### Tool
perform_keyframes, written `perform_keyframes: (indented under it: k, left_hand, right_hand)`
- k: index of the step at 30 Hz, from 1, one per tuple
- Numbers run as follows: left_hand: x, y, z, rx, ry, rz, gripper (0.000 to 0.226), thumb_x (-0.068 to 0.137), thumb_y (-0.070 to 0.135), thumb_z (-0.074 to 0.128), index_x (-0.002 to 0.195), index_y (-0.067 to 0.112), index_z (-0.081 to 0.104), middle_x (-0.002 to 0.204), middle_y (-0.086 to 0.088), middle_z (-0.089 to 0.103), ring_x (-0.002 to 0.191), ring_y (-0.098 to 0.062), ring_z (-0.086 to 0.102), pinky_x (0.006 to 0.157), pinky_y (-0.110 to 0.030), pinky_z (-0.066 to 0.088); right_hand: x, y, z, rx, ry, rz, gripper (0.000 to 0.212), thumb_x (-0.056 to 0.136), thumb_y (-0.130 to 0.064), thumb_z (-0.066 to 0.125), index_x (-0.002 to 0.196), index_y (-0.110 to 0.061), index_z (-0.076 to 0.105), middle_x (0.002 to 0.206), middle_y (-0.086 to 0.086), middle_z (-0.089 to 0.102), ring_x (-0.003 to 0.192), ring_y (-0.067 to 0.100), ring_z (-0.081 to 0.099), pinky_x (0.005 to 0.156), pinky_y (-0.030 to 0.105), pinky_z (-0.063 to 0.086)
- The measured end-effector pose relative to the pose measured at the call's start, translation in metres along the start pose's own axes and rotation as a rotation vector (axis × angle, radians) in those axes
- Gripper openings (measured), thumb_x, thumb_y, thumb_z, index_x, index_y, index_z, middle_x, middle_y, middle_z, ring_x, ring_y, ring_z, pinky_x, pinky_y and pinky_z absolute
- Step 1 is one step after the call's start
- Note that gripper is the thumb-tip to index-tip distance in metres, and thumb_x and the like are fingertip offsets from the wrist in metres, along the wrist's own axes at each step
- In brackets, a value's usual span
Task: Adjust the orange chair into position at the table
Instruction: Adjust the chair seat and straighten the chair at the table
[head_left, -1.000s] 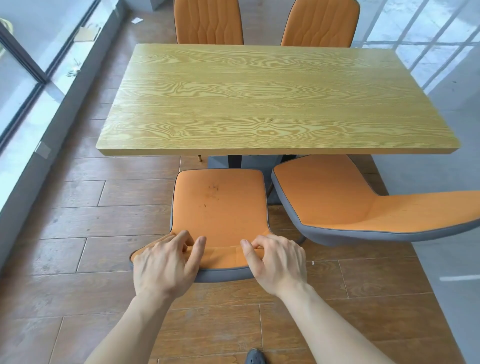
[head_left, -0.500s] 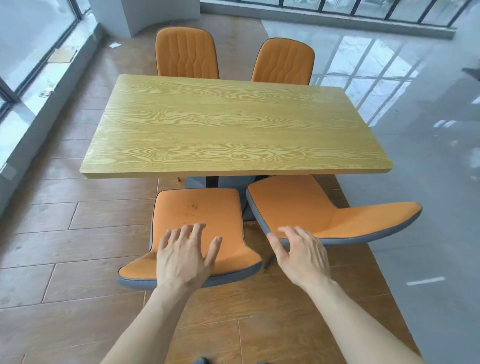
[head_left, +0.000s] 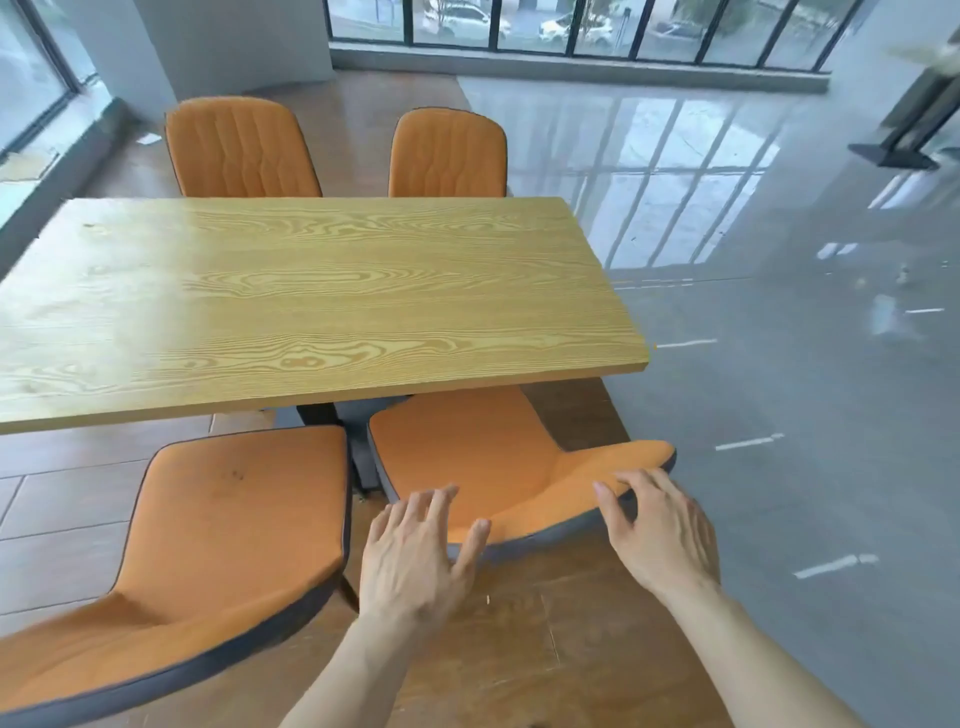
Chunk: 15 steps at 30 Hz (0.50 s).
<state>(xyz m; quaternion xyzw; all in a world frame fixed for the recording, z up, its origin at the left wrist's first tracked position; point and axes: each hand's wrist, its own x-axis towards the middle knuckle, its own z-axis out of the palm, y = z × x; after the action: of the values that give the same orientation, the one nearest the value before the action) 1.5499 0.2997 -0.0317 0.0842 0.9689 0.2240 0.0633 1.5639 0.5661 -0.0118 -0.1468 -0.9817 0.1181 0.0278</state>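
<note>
Two orange chairs with grey backs stand at the near side of the wooden table (head_left: 322, 291). The right chair (head_left: 483, 457) is turned askew, its backrest swung toward the right and its seat partly under the tabletop. My left hand (head_left: 415, 545) hovers with fingers spread over the near edge of that chair. At the backrest's top edge, my right hand (head_left: 660, 525) has its fingers apart, fingertips touching or nearly touching it. The left chair (head_left: 223, 530) stands facing the table, with no hand on it.
Two more orange chairs (head_left: 239, 148) (head_left: 449, 153) stand at the table's far side. The table's dark pedestal (head_left: 358, 431) sits between the near chairs. Glossy grey floor (head_left: 779, 364) opens to the right; windows line the left and back walls. A black stand (head_left: 898, 150) is far right.
Both hands let go of the left chair's backrest and moved right to the skewed right chair. My view shifted right and lifted.
</note>
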Motion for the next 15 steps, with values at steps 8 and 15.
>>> perform_keyframes:
  k: [8,15]
  left_hand:
    - [0.047,0.105,0.072,-0.069,-0.070,-0.125,0.064,0.096,0.072,0.021,0.144,0.036,0.044,0.136,0.008,0.059,0.126,-0.020,0.051,0.111,-0.038,0.034]
    - [0.059,0.102,0.089,-0.037,-0.008,-0.198,0.060,0.091,0.075,0.024,0.099,0.035,0.067,0.089,0.010,0.071,0.082,-0.016,0.064,0.072,-0.038,0.053]
  right_hand:
    - [0.088,0.089,0.003,0.008,-0.077,-0.125,0.071,0.089,-0.074,0.034,0.128,-0.023,0.065,0.140,0.004,0.059,0.131,0.025,0.050,0.105,0.044,0.041]
    - [0.133,0.078,0.032,0.010,-0.370,-0.202,0.067,0.089,-0.079,0.032,0.118,-0.034,0.072,0.130,0.002,0.069,0.130,0.026,0.054,0.097,0.042,0.045]
